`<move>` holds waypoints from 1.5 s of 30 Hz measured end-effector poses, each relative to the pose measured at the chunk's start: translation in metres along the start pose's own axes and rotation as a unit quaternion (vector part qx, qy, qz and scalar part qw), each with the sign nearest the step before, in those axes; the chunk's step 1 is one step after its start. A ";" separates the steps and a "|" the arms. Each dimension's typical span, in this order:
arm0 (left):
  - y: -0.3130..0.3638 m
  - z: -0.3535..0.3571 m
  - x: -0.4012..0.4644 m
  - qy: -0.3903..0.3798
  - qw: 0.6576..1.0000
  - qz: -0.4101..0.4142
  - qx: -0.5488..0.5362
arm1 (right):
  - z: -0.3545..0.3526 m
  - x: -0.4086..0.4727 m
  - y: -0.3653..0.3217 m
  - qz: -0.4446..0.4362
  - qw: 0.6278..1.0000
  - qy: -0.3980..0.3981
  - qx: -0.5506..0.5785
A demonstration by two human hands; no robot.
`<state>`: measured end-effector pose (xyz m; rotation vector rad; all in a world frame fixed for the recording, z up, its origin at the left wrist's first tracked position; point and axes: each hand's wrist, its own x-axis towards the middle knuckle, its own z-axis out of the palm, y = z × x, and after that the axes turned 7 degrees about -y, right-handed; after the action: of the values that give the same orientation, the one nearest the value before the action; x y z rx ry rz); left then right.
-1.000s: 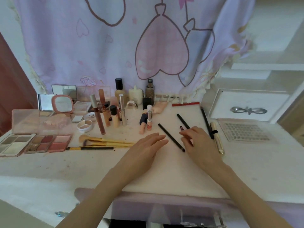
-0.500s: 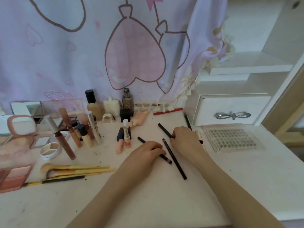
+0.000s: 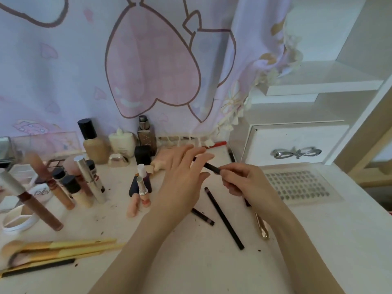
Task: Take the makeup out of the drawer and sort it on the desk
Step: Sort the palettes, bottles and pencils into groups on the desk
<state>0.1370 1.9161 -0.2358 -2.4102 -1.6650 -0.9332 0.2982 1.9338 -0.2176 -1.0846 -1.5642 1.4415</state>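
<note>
Gripping a black pencil (image 3: 211, 167) level, tip toward upper left, right hand (image 3: 244, 181); left hand (image 3: 184, 177) fingers straight.

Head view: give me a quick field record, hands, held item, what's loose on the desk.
right hand: grips one end of a slim black makeup pencil
left hand: fingers straight, fingertips at the pencil's other end
pencil height: raised above the white desk
loose below hands: long black pencil, short black pencil, gold tube
near left: yellow-handled brushes, lying flat
back row: upright bottles, black-capped foundation bottle
</note>
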 end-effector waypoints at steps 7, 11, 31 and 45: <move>0.030 0.002 -0.012 -0.087 0.987 -0.085 -0.107 | 0.001 -0.003 -0.004 -0.023 0.978 0.013 0.206; 0.025 0.005 -0.017 -0.075 0.985 -0.111 -0.111 | 0.009 -0.003 0.000 -0.020 0.991 0.017 0.130; 0.022 0.000 -0.013 -0.129 0.972 -0.166 -0.107 | -0.039 -0.012 -0.017 -0.139 0.931 0.269 0.203; 0.054 0.044 0.010 -0.192 0.981 0.009 0.013 | -0.048 -0.056 0.002 -0.023 0.940 0.309 -0.144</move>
<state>0.2055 1.9189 -0.2513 -2.7146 -1.7432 -0.4562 0.3634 1.8996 -0.2135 -1.4825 -1.3372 0.7312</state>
